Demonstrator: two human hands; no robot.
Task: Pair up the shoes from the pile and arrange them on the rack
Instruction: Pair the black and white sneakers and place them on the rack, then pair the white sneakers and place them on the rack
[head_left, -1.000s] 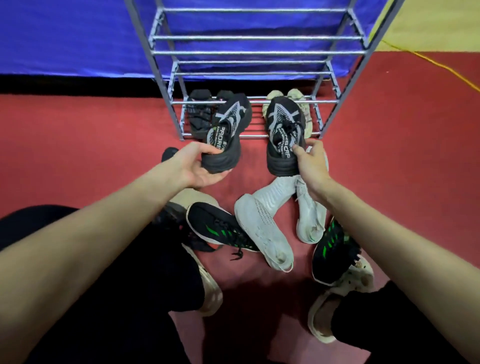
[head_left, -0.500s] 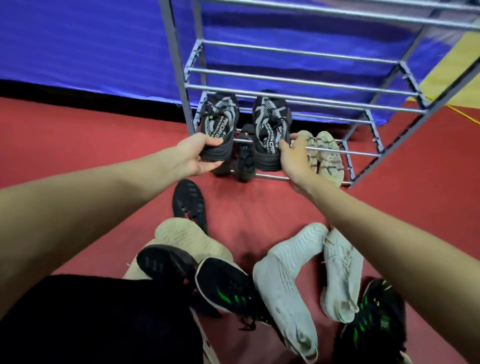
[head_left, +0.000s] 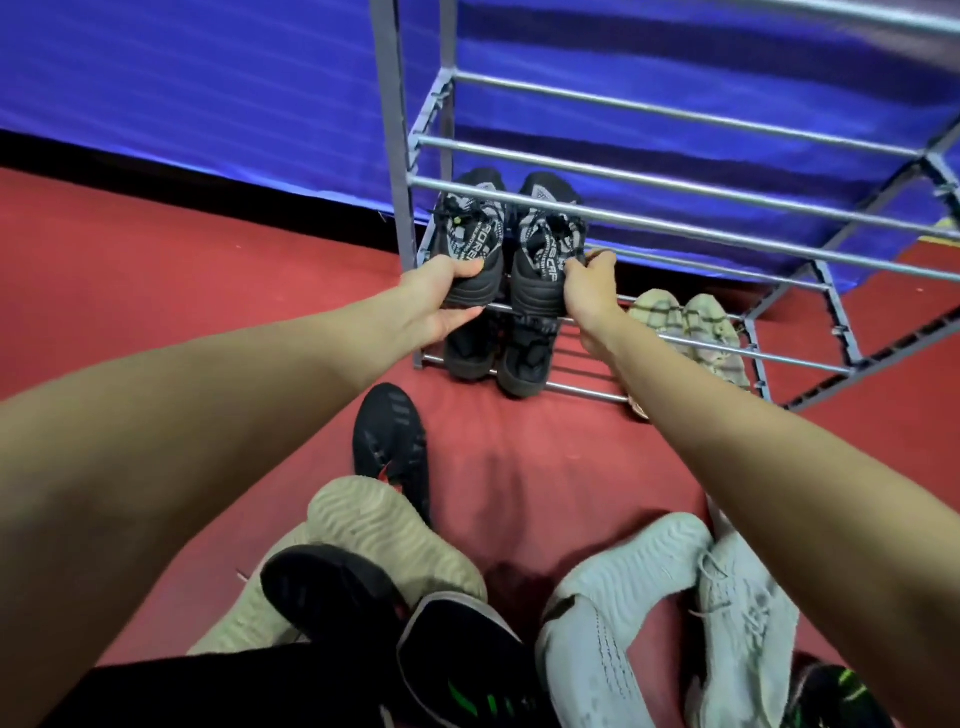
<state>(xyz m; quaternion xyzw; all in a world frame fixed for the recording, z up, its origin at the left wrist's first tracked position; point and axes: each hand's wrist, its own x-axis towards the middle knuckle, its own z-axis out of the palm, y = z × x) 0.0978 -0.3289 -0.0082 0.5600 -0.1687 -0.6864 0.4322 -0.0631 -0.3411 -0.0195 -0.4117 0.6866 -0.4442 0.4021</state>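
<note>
Grey metal rack (head_left: 675, 156) ahead of my grip, patterned black pair side by side on its second shelf: my left hand (head_left: 441, 301) curled round the left shoe (head_left: 470, 244) at its heel, my right hand (head_left: 589, 283) pinching the right shoe (head_left: 545, 249) at its heel, plain black pair (head_left: 498, 353) directly below, beige pair (head_left: 685, 332) lower right.
</note>
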